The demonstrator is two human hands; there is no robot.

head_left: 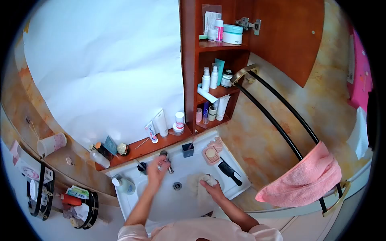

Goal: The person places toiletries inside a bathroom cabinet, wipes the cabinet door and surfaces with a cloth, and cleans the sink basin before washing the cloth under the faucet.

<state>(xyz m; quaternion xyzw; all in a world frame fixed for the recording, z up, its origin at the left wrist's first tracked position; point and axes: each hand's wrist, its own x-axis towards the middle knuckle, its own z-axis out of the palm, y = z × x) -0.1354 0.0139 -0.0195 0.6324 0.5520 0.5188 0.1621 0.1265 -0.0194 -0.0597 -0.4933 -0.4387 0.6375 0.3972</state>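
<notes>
White sink (pixel 173 207), left hand (pixel 156 172) up by the tap (pixel 170 168), cloth (pixel 203 195) over the basin's right side.
Tap-handling step, I reckon: left fingers loosely spread, contact unclear, so turning it calls for a grip. Right hand (pixel 213 190) pinches the bunched cloth.

Home bathroom: white washbasin with chrome drain (pixel 161 209) at lower centre; pink terry towel (pixel 301 176) on black rail, lower right; toiletries in reddish-brown wooden cabinet (pixel 225 46), upper centre-right.
</notes>
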